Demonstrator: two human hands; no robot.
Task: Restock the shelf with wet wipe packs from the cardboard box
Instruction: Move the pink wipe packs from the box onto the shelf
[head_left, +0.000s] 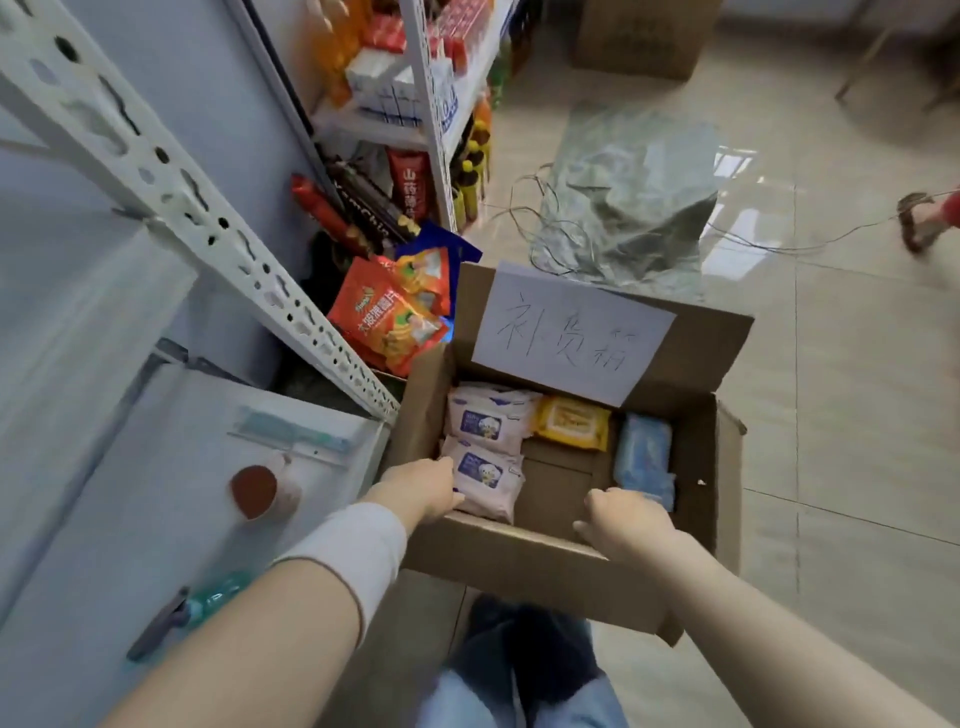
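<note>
Altogether box (519, 556) holds two pink packs (488, 423), one yellow pack (571, 422), one blue pack (641, 454).

Open-topped cardboard box (519, 556), free way in from above, tight on its left.
We saw the far flap (691, 343) standing up with a paper label (571, 338), walling the back. Inside, two pink packs (483, 475) filled the left side, a yellow pack (571, 428) the back middle and a blue pack (641, 457) the right. Bare box floor (556, 488) lay between them. Left hand (421, 491) and right hand (623, 519) took up the near rim, grips hidden. A slanted shelf post (208, 218) and snack bags (389, 322) crowded the box's left. Right of the box we noted open tiled floor (857, 415); a plastic sheet (623, 208) lay beyond.
</note>
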